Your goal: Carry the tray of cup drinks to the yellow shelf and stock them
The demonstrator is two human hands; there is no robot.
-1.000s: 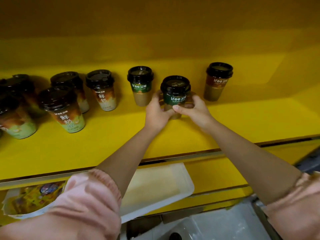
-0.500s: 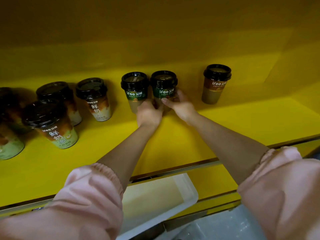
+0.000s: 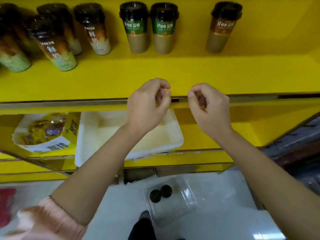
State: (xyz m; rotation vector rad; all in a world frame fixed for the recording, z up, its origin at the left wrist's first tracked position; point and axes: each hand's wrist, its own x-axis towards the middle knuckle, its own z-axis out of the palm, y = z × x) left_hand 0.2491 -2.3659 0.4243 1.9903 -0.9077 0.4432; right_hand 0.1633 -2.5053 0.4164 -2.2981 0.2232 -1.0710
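Two green-label cup drinks stand side by side at the back of the yellow shelf (image 3: 173, 73): one (image 3: 135, 30) on the left, the other (image 3: 163, 31) just right of it. A brown-label cup (image 3: 222, 30) stands alone further right. Several brown-and-green cups (image 3: 57, 49) crowd the shelf's left end. My left hand (image 3: 149, 104) and my right hand (image 3: 207, 106) hover over the shelf's front edge, fingers loosely curled, holding nothing. The white tray (image 3: 171, 135) sits on the lower shelf under my left forearm; the part I can see holds no cups.
A yellow snack bag (image 3: 46, 132) lies left of the tray on the lower shelf. On the floor below is a clear plastic box (image 3: 173, 201) with two dark round items (image 3: 161, 194). A red object (image 3: 6, 205) shows at the bottom left.
Both hands let go of the green-label cup, which now stands beside the other green one, and drew back to the shelf's front edge. The view has tilted downward.
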